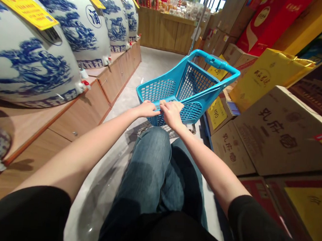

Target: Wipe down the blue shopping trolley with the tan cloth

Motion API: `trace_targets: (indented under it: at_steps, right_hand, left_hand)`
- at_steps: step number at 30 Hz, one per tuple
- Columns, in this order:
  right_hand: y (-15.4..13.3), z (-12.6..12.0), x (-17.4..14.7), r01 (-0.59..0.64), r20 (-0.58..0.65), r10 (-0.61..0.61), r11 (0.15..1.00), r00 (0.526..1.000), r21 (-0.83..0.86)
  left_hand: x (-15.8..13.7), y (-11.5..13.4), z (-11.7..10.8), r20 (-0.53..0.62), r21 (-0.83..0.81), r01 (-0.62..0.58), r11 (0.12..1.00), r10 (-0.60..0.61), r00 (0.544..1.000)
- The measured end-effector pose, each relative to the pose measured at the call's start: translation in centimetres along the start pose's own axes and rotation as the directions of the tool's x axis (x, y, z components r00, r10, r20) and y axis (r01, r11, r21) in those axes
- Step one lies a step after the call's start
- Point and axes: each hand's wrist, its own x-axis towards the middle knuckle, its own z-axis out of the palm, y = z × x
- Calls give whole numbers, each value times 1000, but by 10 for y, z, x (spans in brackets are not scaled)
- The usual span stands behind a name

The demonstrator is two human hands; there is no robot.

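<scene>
In front of my knees stands a blue plastic shopping cart [201,108] with lattice sides, its handle on the far side. My left hand [148,109] is closed over the cart's near rim. Right beside it, my right hand [172,112] grips the same rim, fingers curled over the edge. The inner floor of the basket shows blue, and I see no goods in it. Parts of the cart's lower frame are hidden behind my knee.
To the left, large blue-and-white porcelain jars [98,22] with taps stand on a wooden cabinet [81,108]. Stacked cartons [285,134] and a yellow gift bag [267,77] line the right side. A wooden counter [162,29] with packaged goods closes the far end of the aisle.
</scene>
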Motion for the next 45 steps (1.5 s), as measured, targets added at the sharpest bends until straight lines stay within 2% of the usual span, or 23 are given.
trace_targets:
  at_steps: [3, 5, 7, 10, 12, 14, 16, 19, 21, 25, 28, 33, 35, 38, 41, 45]
  right_hand:
    - [-9, -5, 8, 187, 83, -190, 981, 978, 49]
    - [2, -19, 11, 205, 157, -207, 978, 966, 30]
    - [16, -34, 14, 98, 187, -90, 995, 978, -34]
    - [21, -44, 16, -110, 153, 130, 985, 980, -133]
    - [12, -39, 15, -144, 150, 169, 976, 974, -165]
    - [1, -31, 14, -88, 152, 113, 983, 982, -158]
    - [-4, -25, 12, 12, 153, 5, 993, 988, -114]
    - [13, -27, 8, 96, 156, -86, 994, 984, -55]
    - [37, -34, 3, 55, 112, -47, 996, 993, -70]
    - [75, -42, -5, -124, -32, 121, 986, 992, -115]
    - [72, -31, -8, -194, -117, 182, 975, 976, -106]
    - [31, -1, -9, -103, -174, 112, 993, 978, 59]
    - [24, 6, -7, -94, -188, 112, 990, 976, 102]
    - [35, 8, -3, -78, -189, 99, 990, 977, 115]
    - [64, 5, 1, -86, -205, 109, 989, 973, 120]
    - [86, 8, 8, -256, -313, 292, 955, 904, 151]
  left_hand:
    - [-4, -3, 0, -12, 46, 6, 999, -6, 1000]
    - [-6, -3, 0, -14, 47, 7, 999, -6, 1000]
    - [-5, -2, 1, -25, 23, 2, 1000, -1, 1000]
    - [-4, -1, 4, -70, -16, -8, 1000, 7, 998]
    - [-4, -2, 7, -94, -23, -17, 1000, 14, 995]
    - [-7, -4, 8, -102, -26, -29, 999, 27, 994]
    - [-11, -6, 9, -110, -33, -42, 999, 38, 993]
    - [-16, -7, 10, -144, -48, -52, 998, 44, 989]
    - [-16, -5, 13, -162, -58, -58, 997, 48, 986]
    - [-9, 0, 19, -180, -81, -79, 994, 63, 982]
    - [-1, 3, 21, -185, -90, -65, 994, 48, 982]
    - [8, 5, 21, -174, -104, 1, 995, -19, 985]
    - [11, 1, 20, -176, -105, 5, 995, -23, 984]
    - [17, -8, 20, -170, -96, 6, 995, -23, 985]
    - [27, -16, 20, -173, -102, 2, 995, -20, 985]
    - [43, -21, 21, -214, -147, 4, 989, -36, 976]
